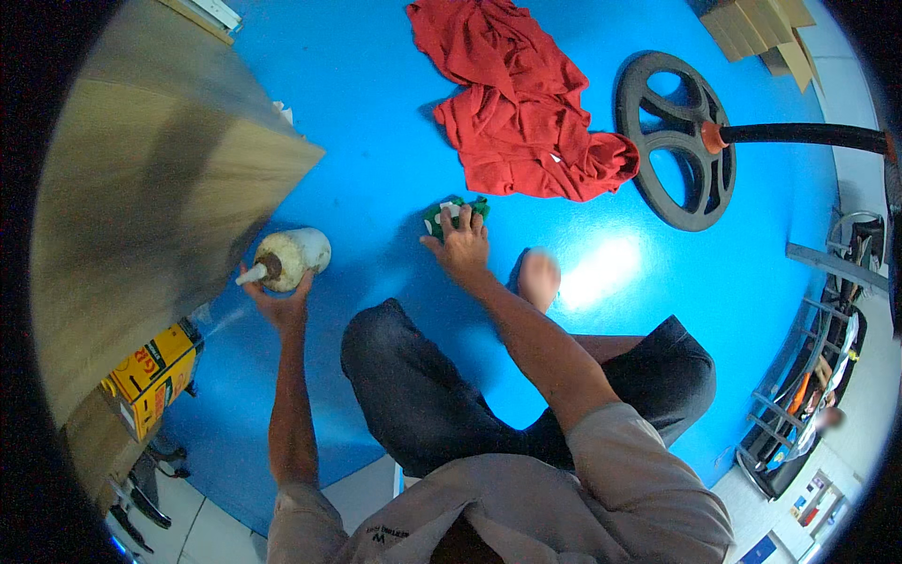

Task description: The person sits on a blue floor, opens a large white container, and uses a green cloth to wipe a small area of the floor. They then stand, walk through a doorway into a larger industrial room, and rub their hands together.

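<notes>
Head view: green-and-white cloth (pixel 433 220) beneath right fingers (pixel 447 223).

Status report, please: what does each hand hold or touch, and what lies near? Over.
Left hand gripping stained white bottle. Right hand laid over crumpled green-and-white cloth. Red cloth just beyond, not touching right hand.

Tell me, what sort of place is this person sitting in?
Possibly a workshop or utility room, though the picture doesn't settle it. The signs: a stained nozzle bottle in the left hand, a dark, spoked round base with a pole on the glossy blue surface, and brown cardboard.
</notes>
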The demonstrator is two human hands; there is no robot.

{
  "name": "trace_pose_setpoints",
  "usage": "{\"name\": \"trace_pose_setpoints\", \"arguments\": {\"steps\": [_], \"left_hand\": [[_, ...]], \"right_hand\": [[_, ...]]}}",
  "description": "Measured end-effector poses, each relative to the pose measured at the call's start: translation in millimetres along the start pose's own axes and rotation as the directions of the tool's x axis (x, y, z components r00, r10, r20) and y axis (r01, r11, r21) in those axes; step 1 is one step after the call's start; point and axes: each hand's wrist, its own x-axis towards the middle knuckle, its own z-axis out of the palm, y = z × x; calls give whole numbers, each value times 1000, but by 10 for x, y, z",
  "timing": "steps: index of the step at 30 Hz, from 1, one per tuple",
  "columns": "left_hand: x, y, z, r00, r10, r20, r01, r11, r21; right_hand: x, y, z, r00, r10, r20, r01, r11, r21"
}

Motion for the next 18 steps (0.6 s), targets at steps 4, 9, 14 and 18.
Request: {"name": "trace_pose_setpoints", "arguments": {"steps": [4,9,14,18], "left_hand": [[-51,-86,-10,998,52,39,-55,994,97],[-15,28,-42,999,-11,47,3,986,166],[28,130,-21,996,-13,85,-2,985,173],[38,102,-52,998,9,63,-21,981,194]], "right_hand": [[27,96,262,1000,28,5,-28,998,-57],[-210,29,364,998,-34,-50,31,998,-58],[-681,-356,280,999,-45,15,46,999,-20],[-606,-429,27,927,220,304,-340,838,428]]}}
